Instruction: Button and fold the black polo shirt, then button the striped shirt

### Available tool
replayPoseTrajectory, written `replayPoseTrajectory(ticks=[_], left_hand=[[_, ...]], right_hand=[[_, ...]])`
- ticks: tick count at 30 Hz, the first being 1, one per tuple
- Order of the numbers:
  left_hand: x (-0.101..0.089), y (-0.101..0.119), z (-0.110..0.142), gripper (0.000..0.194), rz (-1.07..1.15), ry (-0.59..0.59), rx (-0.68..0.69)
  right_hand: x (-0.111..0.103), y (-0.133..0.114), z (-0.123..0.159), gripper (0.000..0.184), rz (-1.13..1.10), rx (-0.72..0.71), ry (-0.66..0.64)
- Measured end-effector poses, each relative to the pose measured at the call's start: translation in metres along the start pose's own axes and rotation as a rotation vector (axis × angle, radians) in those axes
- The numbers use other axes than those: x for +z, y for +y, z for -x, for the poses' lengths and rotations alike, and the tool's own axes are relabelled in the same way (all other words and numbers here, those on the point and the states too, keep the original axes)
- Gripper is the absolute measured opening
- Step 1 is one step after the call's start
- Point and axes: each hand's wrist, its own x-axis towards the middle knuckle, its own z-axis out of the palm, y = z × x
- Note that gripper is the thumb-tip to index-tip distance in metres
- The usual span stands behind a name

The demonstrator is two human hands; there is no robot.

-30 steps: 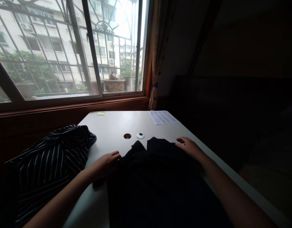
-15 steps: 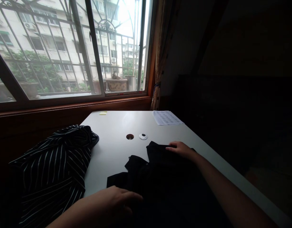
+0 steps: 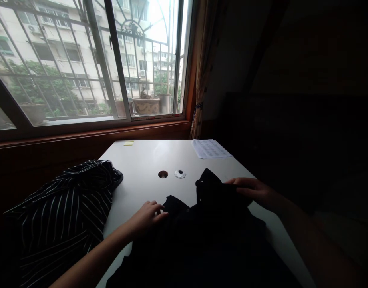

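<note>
A black garment (image 3: 201,236) lies spread on the white table (image 3: 142,164) in front of me. My left hand (image 3: 146,217) rests at the garment's left collar edge, fingers curled and pinching the cloth. My right hand (image 3: 255,191) grips the garment's far right edge and lifts a fold of it off the table. The lower part of the garment is too dark to make out.
A black-and-white striped garment (image 3: 60,208) is heaped on the table's left side. A round cable hole (image 3: 163,174) and its white cap (image 3: 180,174) lie mid-table. A printed sheet (image 3: 210,149) and a yellow sticky note (image 3: 128,143) sit at the far edge, below the window (image 3: 90,60).
My left hand moved from near my body back up to the garment's left collar edge. My right hand closed on the right edge and raised a fold of cloth.
</note>
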Motion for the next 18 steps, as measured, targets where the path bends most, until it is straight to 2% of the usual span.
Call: replayPoseTrajectory(ticks=[6,10,12,14,16,18], left_hand=[[-0.002,0.017,-0.028,0.048,0.431,-0.129,0.002],[0.006,0.012,-0.04,0.076,0.64,-0.129,-0.029],[0.006,0.007,-0.046,0.081,0.713,-0.06,-0.006],[-0.004,0.002,-0.053,0.077,0.732,0.075,0.051],[-0.024,-0.001,-0.06,0.072,0.699,0.234,0.122],[-0.05,-0.001,-0.069,0.068,0.593,0.387,0.153]], right_hand=[[-0.005,-0.009,-0.002,0.041,0.001,-0.002,0.043],[-0.007,-0.009,-0.008,0.038,-0.011,-0.054,0.05],[-0.008,-0.009,-0.014,0.036,-0.002,-0.083,0.067],[-0.01,-0.009,-0.023,0.038,0.029,-0.099,0.112],[-0.01,-0.008,-0.036,0.039,0.068,-0.159,0.182],[-0.008,-0.007,-0.053,0.033,0.104,-0.296,0.272]])
